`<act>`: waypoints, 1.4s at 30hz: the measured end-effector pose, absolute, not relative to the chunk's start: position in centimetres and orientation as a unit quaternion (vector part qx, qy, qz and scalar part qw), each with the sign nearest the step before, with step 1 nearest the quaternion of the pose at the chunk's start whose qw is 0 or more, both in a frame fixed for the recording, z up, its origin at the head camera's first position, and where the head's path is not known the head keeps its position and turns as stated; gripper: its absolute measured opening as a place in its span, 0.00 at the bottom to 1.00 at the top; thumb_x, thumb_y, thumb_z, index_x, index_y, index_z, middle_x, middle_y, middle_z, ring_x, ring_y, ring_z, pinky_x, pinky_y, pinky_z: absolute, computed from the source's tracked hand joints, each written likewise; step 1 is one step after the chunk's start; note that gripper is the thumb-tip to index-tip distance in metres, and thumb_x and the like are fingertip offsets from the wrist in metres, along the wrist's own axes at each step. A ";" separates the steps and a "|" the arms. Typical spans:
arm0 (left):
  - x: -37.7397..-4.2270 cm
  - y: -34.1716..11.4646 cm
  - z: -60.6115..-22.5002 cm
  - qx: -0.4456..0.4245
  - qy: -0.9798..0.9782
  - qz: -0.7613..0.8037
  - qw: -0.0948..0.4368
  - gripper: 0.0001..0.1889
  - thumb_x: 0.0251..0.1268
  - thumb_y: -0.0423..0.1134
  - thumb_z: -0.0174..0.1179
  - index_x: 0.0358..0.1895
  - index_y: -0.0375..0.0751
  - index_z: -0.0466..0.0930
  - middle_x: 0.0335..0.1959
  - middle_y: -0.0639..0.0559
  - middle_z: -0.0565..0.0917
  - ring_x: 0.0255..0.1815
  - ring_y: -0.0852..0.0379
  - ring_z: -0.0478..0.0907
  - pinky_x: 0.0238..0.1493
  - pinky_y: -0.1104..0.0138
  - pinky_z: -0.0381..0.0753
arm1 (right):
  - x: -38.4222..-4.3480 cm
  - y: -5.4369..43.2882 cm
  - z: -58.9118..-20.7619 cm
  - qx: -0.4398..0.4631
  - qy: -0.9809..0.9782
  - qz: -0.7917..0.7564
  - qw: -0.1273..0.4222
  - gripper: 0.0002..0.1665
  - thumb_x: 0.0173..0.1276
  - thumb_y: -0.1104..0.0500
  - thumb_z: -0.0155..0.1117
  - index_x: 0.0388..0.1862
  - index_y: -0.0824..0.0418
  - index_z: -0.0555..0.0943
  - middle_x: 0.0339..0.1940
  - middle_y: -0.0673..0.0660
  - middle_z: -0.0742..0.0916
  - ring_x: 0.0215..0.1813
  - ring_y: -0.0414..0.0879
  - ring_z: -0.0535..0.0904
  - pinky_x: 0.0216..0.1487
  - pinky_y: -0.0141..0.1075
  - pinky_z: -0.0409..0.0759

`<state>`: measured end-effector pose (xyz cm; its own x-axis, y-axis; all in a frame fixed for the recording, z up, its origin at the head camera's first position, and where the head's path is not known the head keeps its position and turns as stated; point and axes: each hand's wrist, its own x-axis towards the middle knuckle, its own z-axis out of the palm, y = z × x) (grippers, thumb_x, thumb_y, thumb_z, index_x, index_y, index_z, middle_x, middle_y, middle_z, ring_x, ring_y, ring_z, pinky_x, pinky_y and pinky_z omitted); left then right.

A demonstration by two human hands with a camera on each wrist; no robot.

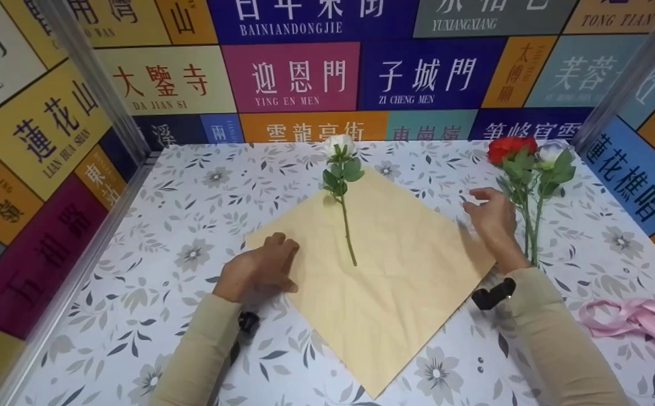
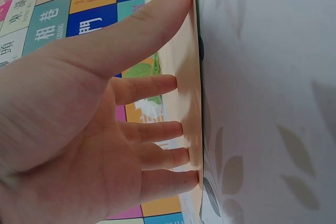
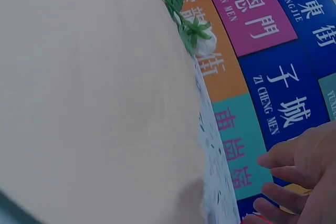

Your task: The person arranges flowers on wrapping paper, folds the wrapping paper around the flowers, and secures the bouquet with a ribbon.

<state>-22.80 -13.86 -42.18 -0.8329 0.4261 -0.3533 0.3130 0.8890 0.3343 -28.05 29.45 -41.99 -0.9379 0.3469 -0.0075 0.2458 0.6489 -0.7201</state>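
A square of tan wrapping paper (image 1: 412, 270) lies with one corner toward me. On its upper part rests a white artificial rose (image 1: 345, 189), bloom at the far edge and stem toward me. My left hand (image 1: 262, 262) is at the paper's left corner; in the left wrist view its spread fingertips (image 2: 176, 129) touch the sheet. Over the right corner is my right hand (image 1: 494, 217), fingers loosely bent with nothing between them. The right wrist view has this hand (image 3: 296, 177) apart from the paper. Its far side is close to the other flowers.
A red flower (image 1: 510, 149) and a pale white flower (image 1: 553, 152) lie together at the back right. Pink ribbon (image 1: 643, 318) is heaped at the right edge. Behind the floral-patterned tabletop (image 1: 192, 192) stands a wall of colourful signs (image 1: 293, 76).
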 end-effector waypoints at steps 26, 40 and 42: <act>-22.7 -14.0 -42.2 0.200 0.948 0.134 0.209 0.41 0.55 0.48 0.74 0.70 0.41 0.63 0.68 0.38 0.64 0.67 0.43 0.64 0.64 0.48 0.76 | -25.7 38.8 -44.0 -0.255 -0.917 0.302 0.049 0.32 0.71 0.57 0.54 0.71 0.68 0.70 0.69 0.73 0.74 0.67 0.69 0.71 0.60 0.61 0.71; -22.9 -13.8 -42.2 0.202 0.948 0.131 0.208 0.42 0.55 0.48 0.74 0.70 0.40 0.63 0.66 0.38 0.65 0.65 0.43 0.65 0.63 0.47 0.77 | -25.8 40.2 -44.1 -0.274 -0.920 0.279 0.016 0.27 0.69 0.57 0.54 0.61 0.72 0.77 0.60 0.75 0.80 0.54 0.67 0.76 0.53 0.55 0.73; -22.9 -13.8 -42.2 0.203 0.948 0.132 0.205 0.42 0.54 0.48 0.74 0.70 0.39 0.64 0.65 0.38 0.65 0.63 0.43 0.66 0.62 0.48 0.77 | -25.8 40.1 -44.1 -0.275 -0.920 0.278 0.014 0.27 0.69 0.58 0.53 0.62 0.73 0.76 0.60 0.75 0.79 0.56 0.68 0.75 0.57 0.57 0.71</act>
<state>-22.91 -13.78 -42.16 -0.8331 0.4396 -0.3356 0.3308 0.8824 0.3345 -25.82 40.07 -44.12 -0.8479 0.5147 -0.1273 0.4991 0.6938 -0.5191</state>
